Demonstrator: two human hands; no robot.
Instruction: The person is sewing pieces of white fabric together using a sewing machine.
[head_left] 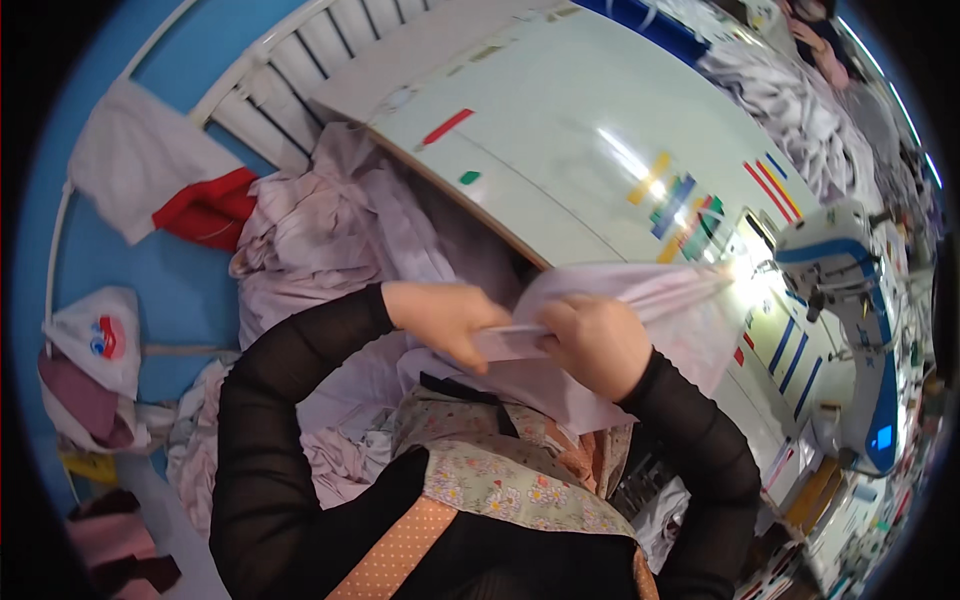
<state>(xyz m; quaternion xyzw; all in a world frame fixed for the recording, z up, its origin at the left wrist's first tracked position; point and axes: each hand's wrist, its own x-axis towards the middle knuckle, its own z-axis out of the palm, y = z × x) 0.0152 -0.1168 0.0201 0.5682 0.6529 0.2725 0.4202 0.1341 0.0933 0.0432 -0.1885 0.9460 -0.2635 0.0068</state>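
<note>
Both my hands grip one pale pinkish-white fabric piece [690,300], stretched between them in front of my chest. My left hand [445,318] pinches a folded edge of it, blurred by motion. A short way to the right, my right hand [598,340] is closed round the same edge, knuckles up. From there the cloth runs over the table edge toward the needle area of a white and blue sewing machine [850,320], where a bright lamp shines. Part of the cloth hangs over my flowered apron [510,490].
A pale sewing table [540,130] with coloured tape strips stretches ahead. Heaped pinkish fabric [320,220] lies to the left, below a white rail [270,90]. A white and red cloth [160,160] hangs at far left. More grey-white fabric [790,120] is piled beyond the table.
</note>
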